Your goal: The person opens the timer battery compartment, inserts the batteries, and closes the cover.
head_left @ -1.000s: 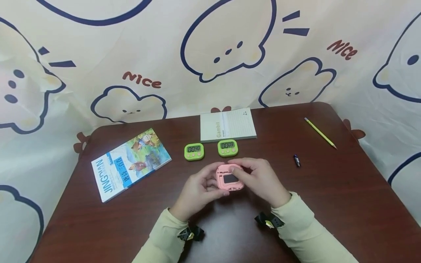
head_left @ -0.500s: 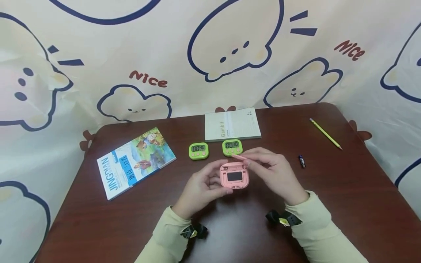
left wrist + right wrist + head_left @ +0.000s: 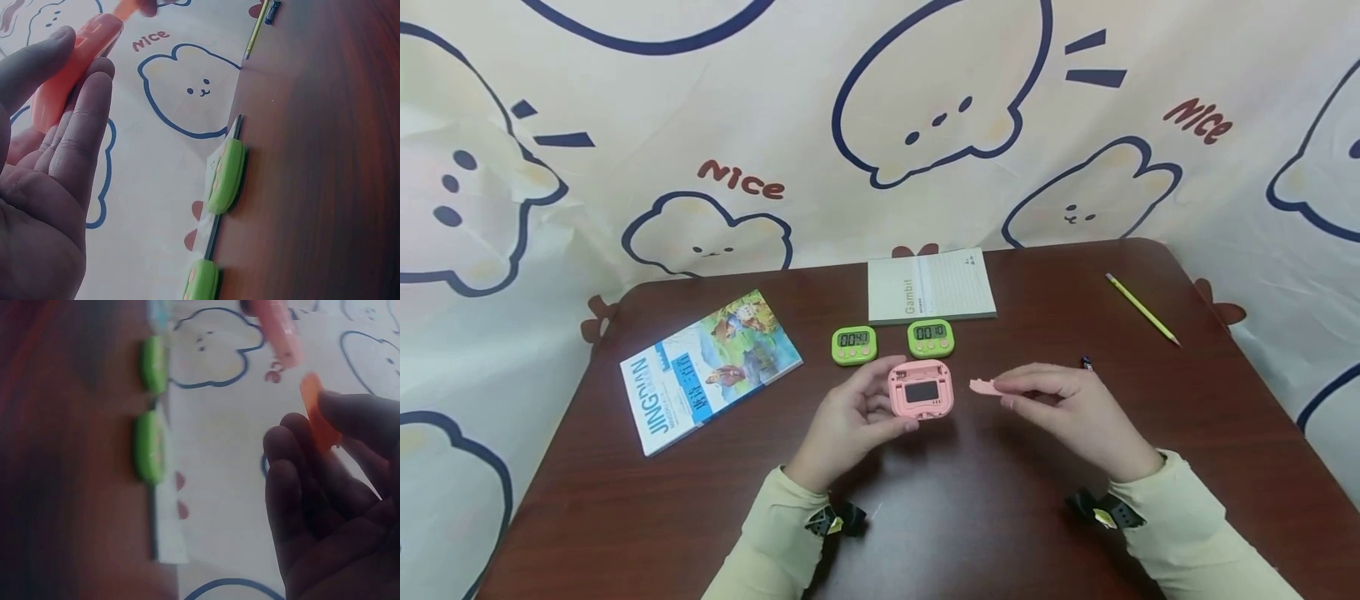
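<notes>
My left hand [image 3: 848,427] grips a small pink digital timer [image 3: 921,402] by its left side, thumb below and fingers above. The timer's back faces the head camera, with its long battery slot uncovered along the top. Whether a battery lies in the slot is too small to tell. To its right, apart from it, my right hand [image 3: 1078,412] pinches a pink battery cover [image 3: 984,387] between thumb and fingers; the cover [image 3: 317,412] also shows in the right wrist view. A dark battery [image 3: 1086,363] on the table is partly hidden behind the right hand.
Two green timers, a left one [image 3: 853,346] and a right one [image 3: 930,338], lie beyond the hands. Behind them is a pale notebook [image 3: 955,287]. A picture-covered book [image 3: 711,371] lies at left, a yellow-green pencil [image 3: 1142,310] at far right. The brown table [image 3: 647,525] meets a patterned cloth.
The battery cover has come off the pink timer in my right hand, which has moved right and lower with it. My left hand still holds the timer, now slightly higher.
</notes>
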A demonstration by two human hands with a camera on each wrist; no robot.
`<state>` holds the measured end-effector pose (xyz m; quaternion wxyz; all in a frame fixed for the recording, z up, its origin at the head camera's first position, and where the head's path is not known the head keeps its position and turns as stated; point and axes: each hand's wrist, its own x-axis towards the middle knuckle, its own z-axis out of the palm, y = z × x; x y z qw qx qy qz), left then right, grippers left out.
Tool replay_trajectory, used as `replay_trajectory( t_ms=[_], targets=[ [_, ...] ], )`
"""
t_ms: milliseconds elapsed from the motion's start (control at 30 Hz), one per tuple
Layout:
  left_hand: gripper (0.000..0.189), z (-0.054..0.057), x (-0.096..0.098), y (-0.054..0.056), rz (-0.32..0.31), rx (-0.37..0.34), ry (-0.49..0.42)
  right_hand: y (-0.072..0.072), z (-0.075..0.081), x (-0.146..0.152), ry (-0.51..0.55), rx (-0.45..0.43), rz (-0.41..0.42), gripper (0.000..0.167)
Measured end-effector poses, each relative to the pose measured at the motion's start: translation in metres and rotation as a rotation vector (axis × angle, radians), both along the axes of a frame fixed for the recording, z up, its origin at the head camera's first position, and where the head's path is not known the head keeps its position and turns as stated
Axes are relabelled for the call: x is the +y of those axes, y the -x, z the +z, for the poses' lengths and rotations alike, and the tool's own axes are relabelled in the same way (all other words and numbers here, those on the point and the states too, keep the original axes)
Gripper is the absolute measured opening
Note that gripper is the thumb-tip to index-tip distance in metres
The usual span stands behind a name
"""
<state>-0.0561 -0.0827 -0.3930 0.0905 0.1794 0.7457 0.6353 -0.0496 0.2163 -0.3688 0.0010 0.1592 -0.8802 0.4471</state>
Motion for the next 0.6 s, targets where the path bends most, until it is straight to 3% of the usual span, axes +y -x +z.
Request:
replay_trajectory(
  t_ms=[167, 333, 600],
  targets=[
    [0.074, 0.000, -0.001, 0.000, 0.007, 0.003, 0.021, -0.002, -0.015, 0.005, -0.100, -0.036, -0.019, 0.029],
    [0.073, 0.001, -0.001, 0.000, 0.013, 0.005, 0.021, -0.006, -0.027, 0.009, -0.237, -0.011, -0.003, 0.034],
    [0.074, 0.003, -0.002, 0.000, 0.027, -0.004, 0.048, -0.008, -0.042, 0.013, -0.303, 0.014, 0.044, 0.025]
  ],
)
